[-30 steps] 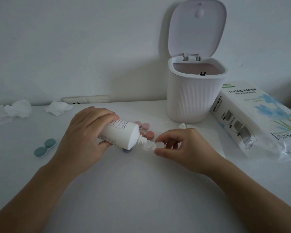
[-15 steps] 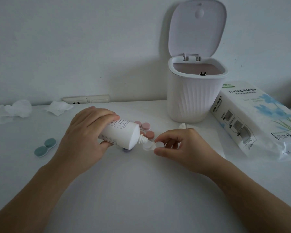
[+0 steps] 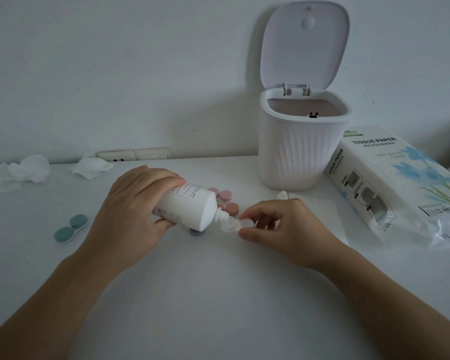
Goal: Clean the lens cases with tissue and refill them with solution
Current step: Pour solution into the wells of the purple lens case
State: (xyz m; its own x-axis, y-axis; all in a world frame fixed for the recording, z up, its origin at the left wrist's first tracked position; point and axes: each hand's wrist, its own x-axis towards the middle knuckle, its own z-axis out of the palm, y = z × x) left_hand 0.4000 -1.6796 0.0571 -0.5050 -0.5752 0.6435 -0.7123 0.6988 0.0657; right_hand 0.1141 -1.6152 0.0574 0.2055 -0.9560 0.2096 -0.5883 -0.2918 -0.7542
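- Setting: a white table (image 3: pixel 218 294) against a plain pale wall, with an open-lidded ribbed waste bin (image 3: pixel 300 152) at the back; all places below are given relative to this bin.
- Left hand (image 3: pixel 130 216), in front of the bin and to its left: fingers and thumb wrapped round the solution bottle (image 3: pixel 187 206), which is tipped so that its nozzle points down and toward the bin side.
- Right hand (image 3: pixel 278 229), directly in front of the bin: thumb and forefinger pinch the clear lens case (image 3: pixel 235 225), holding it just under the nozzle; the nozzle tip is at the rim of the nearer well, and contact cannot be judged.
- Step in hand, as judged: refilling this case. To do it well, keep the case level, centre the nozzle over one well, squeeze gently, and stop before the well brims; keeping the tip off the plastic seems wise.
- Risk, as judged: the case is light and held only at one end, so a hard squeeze could tilt or flood it.
- Other cases: pink caps (image 3: pixel 225 201) lie behind the bottle, nearer the bin; a green case (image 3: pixel 70 228), capped, lies far left of the bin.
- Also present: crumpled tissues (image 3: pixel 24 170) far left of the bin by the wall, a tissue pack (image 3: pixel 400 183) just right of it.
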